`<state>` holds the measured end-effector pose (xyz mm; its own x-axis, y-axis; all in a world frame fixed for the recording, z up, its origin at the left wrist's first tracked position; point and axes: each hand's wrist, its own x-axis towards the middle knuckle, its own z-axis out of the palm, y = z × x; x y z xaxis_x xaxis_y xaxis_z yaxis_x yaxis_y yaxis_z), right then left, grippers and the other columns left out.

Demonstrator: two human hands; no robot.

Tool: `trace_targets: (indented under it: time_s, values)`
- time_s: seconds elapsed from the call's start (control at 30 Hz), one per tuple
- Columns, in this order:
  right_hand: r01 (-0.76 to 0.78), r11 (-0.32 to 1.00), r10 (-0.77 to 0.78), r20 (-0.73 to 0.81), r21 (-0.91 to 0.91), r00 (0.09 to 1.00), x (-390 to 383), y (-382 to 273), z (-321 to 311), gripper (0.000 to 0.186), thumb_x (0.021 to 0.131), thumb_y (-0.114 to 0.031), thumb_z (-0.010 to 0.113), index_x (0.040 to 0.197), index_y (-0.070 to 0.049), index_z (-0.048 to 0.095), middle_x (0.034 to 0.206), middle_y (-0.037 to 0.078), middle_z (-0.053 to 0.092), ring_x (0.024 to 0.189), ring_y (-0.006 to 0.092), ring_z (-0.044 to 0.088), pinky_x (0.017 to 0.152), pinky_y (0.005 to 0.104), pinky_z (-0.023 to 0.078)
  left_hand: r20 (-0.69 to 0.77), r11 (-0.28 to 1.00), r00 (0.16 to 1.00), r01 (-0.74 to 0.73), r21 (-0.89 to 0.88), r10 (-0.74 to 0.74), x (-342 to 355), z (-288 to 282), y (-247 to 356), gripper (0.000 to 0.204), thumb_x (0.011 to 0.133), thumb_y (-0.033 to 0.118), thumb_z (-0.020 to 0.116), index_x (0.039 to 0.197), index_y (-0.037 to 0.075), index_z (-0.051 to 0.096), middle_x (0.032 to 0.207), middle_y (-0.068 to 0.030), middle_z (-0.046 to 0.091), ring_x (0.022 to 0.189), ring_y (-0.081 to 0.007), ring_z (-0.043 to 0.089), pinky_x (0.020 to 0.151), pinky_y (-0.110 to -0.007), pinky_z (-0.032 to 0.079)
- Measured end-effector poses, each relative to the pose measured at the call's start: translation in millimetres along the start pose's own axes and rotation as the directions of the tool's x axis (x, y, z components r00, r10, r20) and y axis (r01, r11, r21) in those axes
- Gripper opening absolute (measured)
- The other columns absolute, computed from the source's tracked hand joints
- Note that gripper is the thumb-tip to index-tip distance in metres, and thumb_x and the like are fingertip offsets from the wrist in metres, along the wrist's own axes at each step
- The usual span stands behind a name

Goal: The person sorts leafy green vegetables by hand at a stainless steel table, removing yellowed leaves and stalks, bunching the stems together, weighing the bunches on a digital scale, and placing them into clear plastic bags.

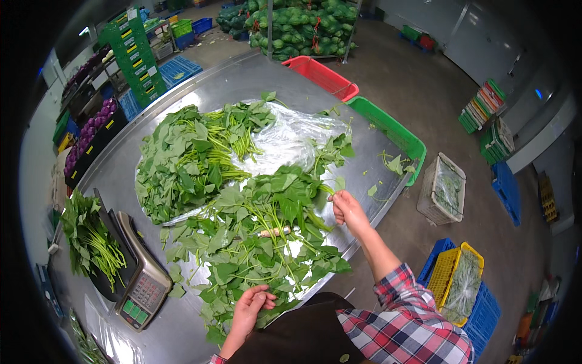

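Loose leafy green stems (260, 255) are spread over the near part of a metal table. My right hand (348, 210) is closed at the right side of this spread, pinching leafy green stems between thumb and fingers. Close to the table's front edge, my left hand (250, 308) has its fingers curled together over the leaves; whether anything is in them is hidden. A wooden handle (274, 232) pokes out among the stems, the rest of that tool covered. Beyond lies a big heap of bundled greens (188, 158) on a clear plastic bag (294, 136).
A scale (145, 285) stands at the left, with a bunch of greens (94, 242) on its dark pan. Along the table's far right edge sit a red crate (321, 77) and a green crate (388, 130). A white basket (442, 188) and a yellow crate (445, 273) are on the floor (400, 79).
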<state>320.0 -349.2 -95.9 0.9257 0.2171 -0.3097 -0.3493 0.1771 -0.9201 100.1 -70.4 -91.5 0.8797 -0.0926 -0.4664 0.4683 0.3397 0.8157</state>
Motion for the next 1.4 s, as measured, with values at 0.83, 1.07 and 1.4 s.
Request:
trace_targets:
  time_s: [0.83, 1.07, 1.4]
  values:
    - [0.558, 0.305, 0.431, 0.634, -0.772, 0.642, -70, 16, 103, 0.024, 0.085, -0.024, 0.054, 0.079, -0.001, 0.057, 0.076, 0.019, 0.059, 0.069, 0.0341, 0.056, 0.064, 0.0372, 0.045, -0.301, 0.649, 0.953, -0.246, -0.72, 0.028, -63, -74, -48, 0.022, 0.088, 0.02, 0.045, 0.103, 0.006, 0.051, 0.071, -0.0044, 0.049, 0.065, -0.0184, 0.048, 0.063, -0.033, 0.042]
    - [0.307, 0.466, 0.259, 0.46, -0.83, 0.849, -104, 27, 155, 0.047, 0.086, -0.045, 0.051, 0.069, -0.002, 0.061, 0.064, 0.017, 0.059, 0.063, 0.0346, 0.059, 0.059, 0.0417, 0.046, -0.669, 0.794, 0.695, -0.549, -0.26, 0.262, -82, -52, -28, 0.02, 0.089, 0.007, 0.046, 0.108, 0.002, 0.047, 0.075, -0.006, 0.051, 0.064, -0.0151, 0.048, 0.061, -0.03, 0.042]
    - [0.14, 0.639, 0.329, 0.433, -0.757, 0.839, -150, 105, 199, 0.036, 0.086, -0.033, 0.056, 0.071, 0.0, 0.057, 0.051, 0.008, 0.055, 0.044, 0.0209, 0.053, 0.046, 0.0341, 0.045, -0.454, 0.783, 0.886, -0.351, -0.514, 0.099, -108, -114, -37, 0.022, 0.09, 0.019, 0.049, 0.1, 0.0, 0.054, 0.064, -0.0025, 0.048, 0.047, -0.0083, 0.036, 0.042, -0.023, 0.028]
